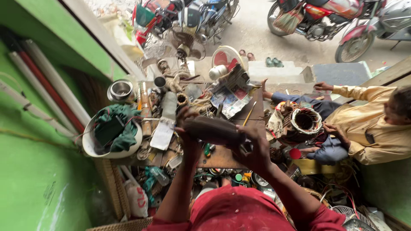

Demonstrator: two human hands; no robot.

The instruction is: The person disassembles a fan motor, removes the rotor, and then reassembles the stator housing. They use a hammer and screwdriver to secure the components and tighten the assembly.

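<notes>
Left hand wraps left end of dark cylinder, fingers curled tight on it. Right hand clamps right end, fingers closed over rim. Cylinder held level, mid-air above cluttered workbench.

Risks:
- slip likely if surface is greasy; would drop onto loose parts below
- bench crowded, no obvious set-down spot

Cylinder looks dark brown, dull, grimy, heavy; end detail hidden by right hand.

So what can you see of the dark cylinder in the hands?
The cylinder is dark brown-grey, dull and grimy, probably metal. It lies roughly level above the cluttered wooden bench, its long axis across the view. The left hand grips its left end and the right hand its right end, where it looks darker. Both ends are covered, so no finer parts can be made out.
</notes>
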